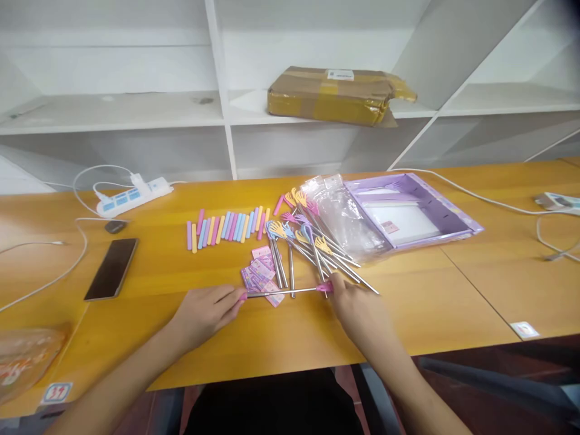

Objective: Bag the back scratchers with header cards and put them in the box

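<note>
Stretched between both hands is a telescopic back scratcher [292,292] with a thin metal rod and pink ends. My left hand [206,314] is closed round its pink handle end, while my right hand [359,309] grips the pink end at the other side. Just beyond the rod lie small printed cards [261,269] in pink and purple. Several more back scratchers [317,241] with yellow, blue, pink and purple claw heads are heaped behind my right hand. To the left of that heap, several pastel handle sleeves [226,227] lie in a row.
Clear plastic bags [333,211] lie against an open purple box [453,226] at the back right. A phone [111,269], a white power strip [136,198] and cables occupy the left. On the shelf behind sits a taped carton [335,95]. A plastic bag [29,359] lies at the front left.
</note>
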### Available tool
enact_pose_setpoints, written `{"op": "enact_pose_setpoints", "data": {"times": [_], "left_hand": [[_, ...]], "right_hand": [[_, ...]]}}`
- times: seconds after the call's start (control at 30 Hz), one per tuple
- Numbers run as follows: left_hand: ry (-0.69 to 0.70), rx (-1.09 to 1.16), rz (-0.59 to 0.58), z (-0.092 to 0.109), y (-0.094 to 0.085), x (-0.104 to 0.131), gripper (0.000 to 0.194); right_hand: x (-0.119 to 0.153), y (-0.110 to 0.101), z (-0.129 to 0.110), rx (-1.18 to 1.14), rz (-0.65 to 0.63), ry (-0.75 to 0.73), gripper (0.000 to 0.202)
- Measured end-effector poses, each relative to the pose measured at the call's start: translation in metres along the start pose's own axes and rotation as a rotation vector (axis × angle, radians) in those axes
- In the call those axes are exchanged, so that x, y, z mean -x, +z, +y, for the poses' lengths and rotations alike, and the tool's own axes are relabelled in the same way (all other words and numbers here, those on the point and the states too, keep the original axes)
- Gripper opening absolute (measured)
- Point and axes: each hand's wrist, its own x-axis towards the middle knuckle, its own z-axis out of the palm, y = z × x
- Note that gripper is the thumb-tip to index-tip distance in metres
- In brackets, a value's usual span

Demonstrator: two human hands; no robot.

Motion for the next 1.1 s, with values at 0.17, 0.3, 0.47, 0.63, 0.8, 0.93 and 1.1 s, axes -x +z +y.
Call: {"op": "enact_pose_setpoints", "data": {"times": [0.17,0.3,0.47,0.63,0.8,0.93,1.1], "left_hand": [[-0.013,0.005,0.009,0.007,-0.012,0.009,0.014],[-0.022,0.007,0.010,0.018,-0.020,0.015,0.014],[-0.132,0.070,0.045,0.052,-0.007,0.017,0.014],[-0.243,0.146,0.104,0.072,0.000,0.023,0.015],[-0.180,0.149,0.066,0.062,-0.019,0.034,0.013],[-0.158,0.091,-0.089,0.052,-0.024,0.045,0.018],[-0.143,-0.055,-0.171,0.049,-0.014,0.046,0.022]], "right_hand": [[0.005,0.009,-0.015,0.007,0.035,-0.014,0.021],[0.013,0.003,-0.030,-0.097,0.117,-0.079,0.014],[0.023,-0.016,-0.066,-0.211,0.238,-0.178,0.016],[0.029,-0.033,-0.076,-0.144,0.303,-0.183,0.029],[0.031,-0.031,-0.077,-0.161,0.283,-0.298,0.034],[0.017,-0.024,-0.081,-0.370,0.146,-0.387,0.013],[-0.004,-0.023,-0.080,-0.516,0.183,-0.473,0.019]]}}
